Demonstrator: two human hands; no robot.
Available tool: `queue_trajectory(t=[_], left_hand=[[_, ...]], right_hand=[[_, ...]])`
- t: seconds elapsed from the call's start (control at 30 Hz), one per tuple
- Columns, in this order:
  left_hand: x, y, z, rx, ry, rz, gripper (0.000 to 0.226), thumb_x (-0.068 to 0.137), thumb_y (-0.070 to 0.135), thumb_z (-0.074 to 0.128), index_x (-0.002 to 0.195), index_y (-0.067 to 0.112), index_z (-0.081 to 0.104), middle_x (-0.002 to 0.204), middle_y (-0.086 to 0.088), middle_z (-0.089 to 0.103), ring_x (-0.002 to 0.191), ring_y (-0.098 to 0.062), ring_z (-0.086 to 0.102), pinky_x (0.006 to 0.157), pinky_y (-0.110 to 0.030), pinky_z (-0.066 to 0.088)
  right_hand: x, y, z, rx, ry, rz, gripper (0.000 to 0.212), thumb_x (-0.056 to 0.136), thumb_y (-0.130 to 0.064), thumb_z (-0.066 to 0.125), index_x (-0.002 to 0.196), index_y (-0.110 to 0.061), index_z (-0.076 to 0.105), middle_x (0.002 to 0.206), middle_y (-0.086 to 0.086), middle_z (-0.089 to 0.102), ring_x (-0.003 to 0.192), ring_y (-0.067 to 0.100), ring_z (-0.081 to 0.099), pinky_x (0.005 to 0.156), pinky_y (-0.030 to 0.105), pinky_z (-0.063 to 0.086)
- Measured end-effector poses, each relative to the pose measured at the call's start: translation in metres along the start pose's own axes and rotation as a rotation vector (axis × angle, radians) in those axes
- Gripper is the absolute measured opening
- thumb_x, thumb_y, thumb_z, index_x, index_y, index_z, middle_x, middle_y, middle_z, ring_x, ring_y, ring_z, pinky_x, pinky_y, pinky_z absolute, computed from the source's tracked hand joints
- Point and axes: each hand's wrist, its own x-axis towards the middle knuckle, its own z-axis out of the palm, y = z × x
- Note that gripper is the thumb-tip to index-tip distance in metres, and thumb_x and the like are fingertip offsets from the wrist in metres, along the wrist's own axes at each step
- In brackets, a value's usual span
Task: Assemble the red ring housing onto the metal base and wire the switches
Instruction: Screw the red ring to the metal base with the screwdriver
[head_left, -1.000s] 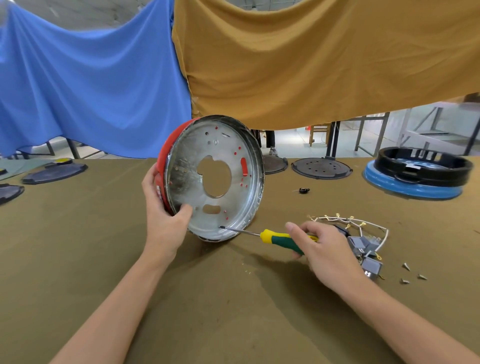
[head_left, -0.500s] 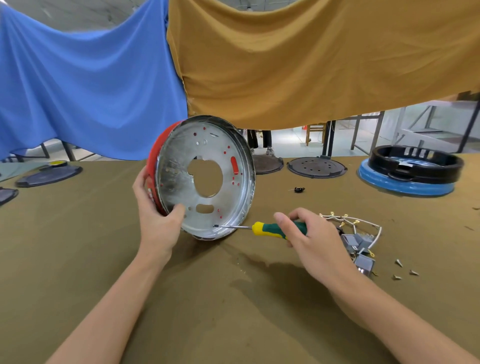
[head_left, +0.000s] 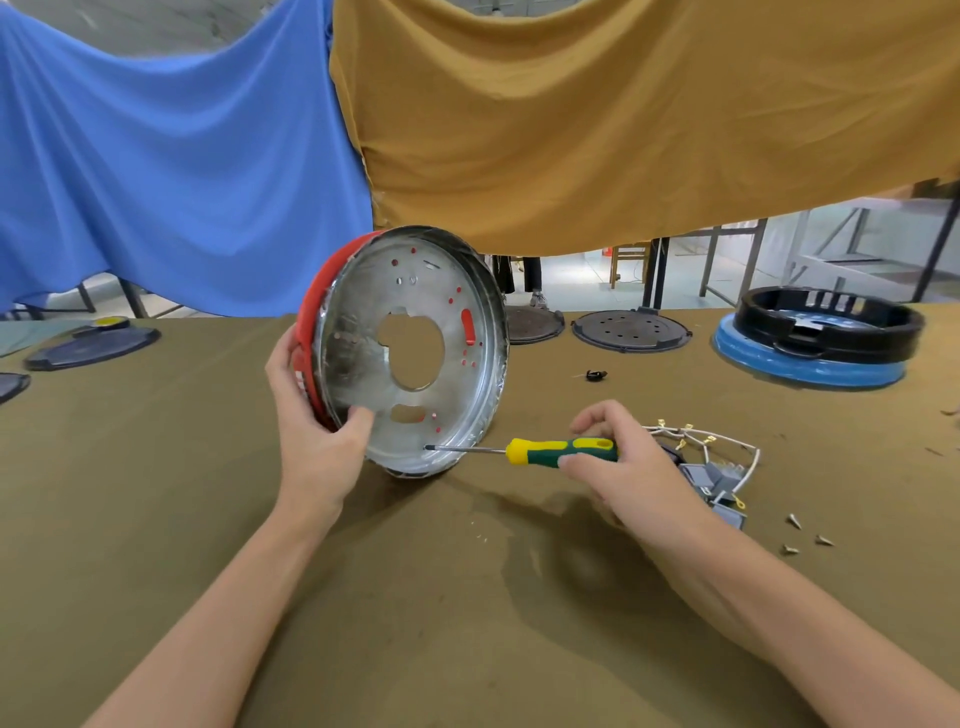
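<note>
Your left hand (head_left: 317, 441) grips the metal base (head_left: 410, 348) at its lower left edge, thumb on the shiny inner face, fingers curled round behind onto the red ring housing (head_left: 311, 322). The base stands on edge on the olive table cloth (head_left: 156, 519), tilted, open face toward you; the red housing sits behind it, showing along the left rim and through the slots. Your right hand (head_left: 618, 462) pinches the green and yellow handle of the screwdriver (head_left: 550, 451), shaft lying nearly level, tip touching a hole near the bottom of the base's face. The two hands are apart, the screwdriver spanning between them. Just behind your right hand lies the bundle of white wires and grey switches (head_left: 711, 467), partly hidden by the hand. Three loose screws (head_left: 805, 535) lie right of it. A small black part (head_left: 596, 375) lies beyond. Far right, a black ring on a blue ring (head_left: 810, 343). Dark round plates (head_left: 631, 330) sit at the table's far edge. Blue cloth (head_left: 171, 156) and mustard cloth (head_left: 623, 114) hang behind.
</note>
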Motion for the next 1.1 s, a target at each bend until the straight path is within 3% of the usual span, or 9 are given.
queue_trajectory(t=[0.1, 0.23, 0.37, 0.47, 0.7, 0.8, 0.93, 1.03, 1.1], left_hand=[[0.0, 0.0, 0.001, 0.008, -0.012, 0.019, 0.084, 0.074, -0.006, 0.058, 0.147, 0.025, 0.031, 0.145, 0.002, 0.046, 0.135, -0.018, 0.047, 0.113, -0.048, 0.041], [-0.001, -0.003, 0.001, 0.0, -0.012, 0.016, 0.085, 0.075, -0.01, 0.057, 0.148, 0.023, 0.03, 0.146, 0.002, 0.046, 0.135, -0.019, 0.046, 0.113, -0.05, 0.04], [0.0, -0.003, -0.001, -0.014, -0.003, -0.01, 0.086, 0.073, -0.008, 0.058, 0.147, 0.027, 0.031, 0.145, 0.0, 0.047, 0.134, -0.021, 0.048, 0.112, -0.052, 0.041], [0.003, -0.002, -0.003, -0.058, 0.063, -0.071, 0.086, 0.069, -0.003, 0.056, 0.145, 0.028, 0.032, 0.142, -0.004, 0.05, 0.129, -0.019, 0.053, 0.11, -0.05, 0.044], [0.0, -0.001, 0.001, -0.023, 0.023, -0.027, 0.085, 0.071, -0.004, 0.056, 0.146, 0.025, 0.031, 0.143, 0.001, 0.048, 0.132, -0.018, 0.05, 0.111, -0.047, 0.043], [0.001, -0.002, 0.0, -0.015, 0.012, -0.015, 0.085, 0.071, -0.005, 0.057, 0.146, 0.025, 0.031, 0.143, -0.001, 0.048, 0.132, -0.019, 0.05, 0.111, -0.049, 0.042], [0.004, -0.001, -0.003, -0.048, 0.074, -0.065, 0.086, 0.068, -0.004, 0.056, 0.144, 0.029, 0.031, 0.141, -0.002, 0.05, 0.128, -0.018, 0.054, 0.109, -0.048, 0.044], [0.002, -0.001, -0.002, -0.022, 0.057, -0.047, 0.086, 0.07, -0.005, 0.057, 0.144, 0.029, 0.032, 0.141, 0.0, 0.049, 0.129, -0.017, 0.052, 0.11, -0.048, 0.044], [0.0, -0.002, -0.001, -0.002, 0.025, -0.018, 0.085, 0.071, -0.004, 0.057, 0.146, 0.026, 0.031, 0.142, 0.002, 0.048, 0.131, -0.017, 0.051, 0.111, -0.047, 0.043]], right_hand=[[-0.001, 0.0, 0.0, 0.033, 0.059, -0.02, 0.008, 0.091, -0.028, 0.066, 0.089, -0.026, 0.058, 0.069, -0.003, 0.063, 0.051, 0.013, 0.054, 0.05, 0.03, 0.045], [-0.003, -0.001, 0.009, -0.114, 0.094, 0.034, 0.042, 0.097, -0.05, 0.05, 0.083, -0.014, 0.066, 0.066, 0.011, 0.068, 0.049, 0.01, 0.06, 0.056, 0.036, 0.049], [-0.002, 0.0, 0.006, -0.113, 0.056, -0.007, 0.01, 0.092, -0.038, 0.062, 0.093, -0.03, 0.056, 0.088, -0.001, 0.059, 0.069, 0.014, 0.055, 0.061, 0.027, 0.04], [-0.002, -0.001, 0.003, -0.055, 0.056, -0.088, 0.019, 0.088, -0.026, 0.07, 0.092, -0.033, 0.053, 0.089, -0.004, 0.059, 0.07, 0.012, 0.055, 0.06, 0.024, 0.045], [-0.009, -0.005, 0.016, -0.268, 0.191, -0.12, 0.035, 0.093, -0.057, 0.05, 0.082, -0.025, 0.057, 0.073, -0.001, 0.064, 0.069, 0.015, 0.058, 0.063, 0.035, 0.044], [-0.009, -0.004, 0.011, -0.2, 0.093, -0.102, 0.015, 0.093, -0.041, 0.06, 0.091, -0.029, 0.052, 0.088, -0.001, 0.057, 0.074, 0.01, 0.053, 0.062, 0.027, 0.041], [-0.01, -0.003, 0.006, -0.168, 0.034, -0.151, 0.021, 0.089, -0.022, 0.067, 0.095, -0.034, 0.052, 0.091, -0.003, 0.057, 0.067, 0.002, 0.05, 0.057, 0.013, 0.039], [-0.01, -0.004, 0.009, -0.203, 0.105, -0.111, 0.013, 0.092, -0.042, 0.063, 0.09, -0.03, 0.058, 0.079, -0.003, 0.065, 0.059, 0.006, 0.054, 0.056, 0.027, 0.045], [-0.011, -0.006, 0.012, -0.191, 0.1, -0.06, 0.033, 0.095, -0.053, 0.051, 0.084, -0.023, 0.061, 0.071, 0.005, 0.068, 0.05, 0.006, 0.055, 0.06, 0.038, 0.049]])
